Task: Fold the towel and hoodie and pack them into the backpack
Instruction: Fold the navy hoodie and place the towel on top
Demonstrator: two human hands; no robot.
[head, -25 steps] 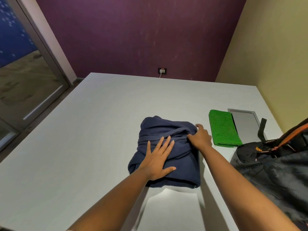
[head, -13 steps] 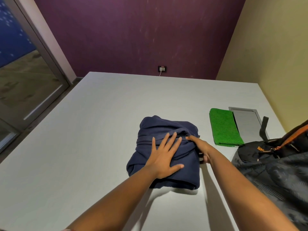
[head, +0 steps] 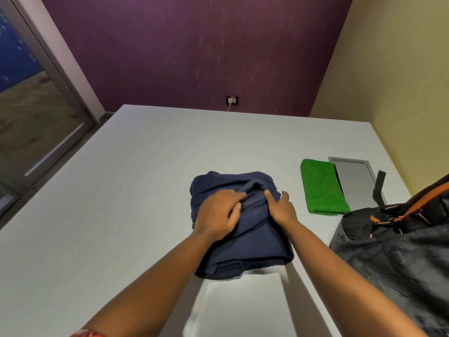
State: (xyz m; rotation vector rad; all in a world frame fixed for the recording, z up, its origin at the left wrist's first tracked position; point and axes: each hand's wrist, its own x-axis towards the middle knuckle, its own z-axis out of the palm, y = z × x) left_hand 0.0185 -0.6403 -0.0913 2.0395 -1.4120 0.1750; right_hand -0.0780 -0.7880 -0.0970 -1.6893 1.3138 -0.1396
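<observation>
Nearest, the black backpack (head: 398, 249) lies at the white table's (head: 121, 215) right edge; its orange lettering is too blurred to read, perhaps starting "W". Mid-table, the folded navy hoodie (head: 252, 242) sits under both hands: the left hand (head: 218, 215) and right hand (head: 281, 210) curl their fingers into its top folds, gripping cloth. Beyond, a folded green towel (head: 320, 188) lies beside a grey inset panel (head: 354, 181).

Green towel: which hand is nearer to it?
Right. The right hand grips the navy hoodie's right side, close to the green towel. The left hand grips the hoodie's middle, farther away.
</observation>
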